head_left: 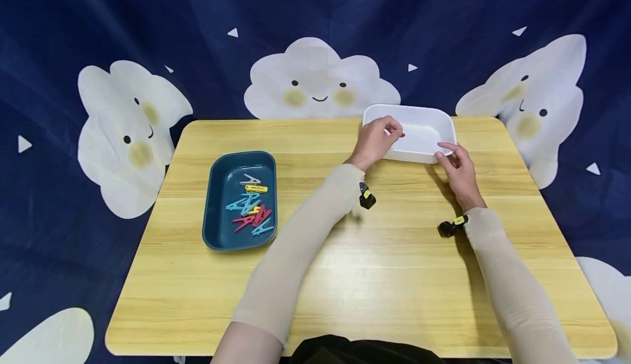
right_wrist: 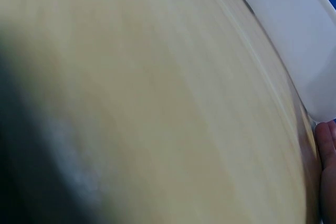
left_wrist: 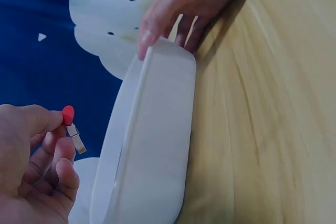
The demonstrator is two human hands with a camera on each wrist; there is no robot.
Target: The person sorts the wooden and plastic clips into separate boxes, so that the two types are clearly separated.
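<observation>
While the left hand (head_left: 376, 140) hovers at the near-left rim of the white tray (head_left: 424, 113), it's pinching a small red clip (left_wrist: 69, 116) between thumb and fingertips — red head up, pale legs pointing down and toward the tray in the left wrist view. The clip sits just above and beside the rim, not inside yet; the tray's hollow lies right next to it, on the side away from the palm. So the left hand is clearly the one nearer the clip, since it's the one holding it.

The right hand (head_left: 459, 171) is at the tray's near-right corner, fingers fairly straight and touching the rim, holding nothing — looks like it's just steadying the tray. In the right wrist view you only get a sliver of fingertip next to the tray edge, and most of it is blurred surface (head_left: 394, 276).

Off to the left, well apart from both hands, a blue tray (head_left: 213, 227) has a heap of clips (head_left: 251, 208) in it — blue, red, yellow, white.
</observation>
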